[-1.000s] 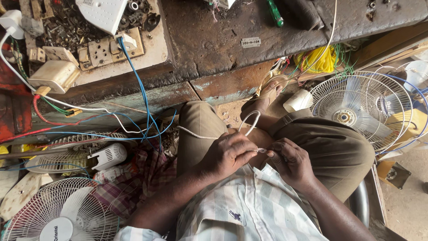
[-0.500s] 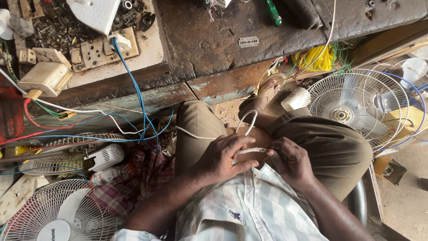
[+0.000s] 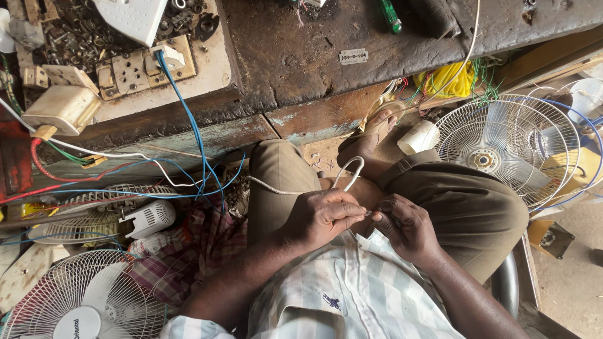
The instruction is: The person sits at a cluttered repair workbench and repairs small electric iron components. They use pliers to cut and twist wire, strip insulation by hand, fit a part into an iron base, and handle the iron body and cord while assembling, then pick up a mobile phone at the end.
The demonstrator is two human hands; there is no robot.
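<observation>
I sit with my legs crossed in olive trousers, both hands held together over my lap. My left hand [image 3: 323, 216] pinches the end of a white cord [image 3: 349, 171] that loops up over my knee and trails off to the left. My right hand [image 3: 405, 225] meets it fingertip to fingertip and grips a small dark piece at the cord's end; what that piece is I cannot make out.
A worn workbench [image 3: 314, 56] runs across the top with a socket board [image 3: 135, 70], a green screwdriver [image 3: 391, 16] and blue, red and white wires hanging off it. Fan guards stand at the right [image 3: 502, 154] and lower left [image 3: 72, 298]. A small white motor housing [image 3: 147, 218] lies left.
My hands have stayed together on the cord with only small finger shifts. The view has drifted slightly, so the bench sits a little lower in the picture.
</observation>
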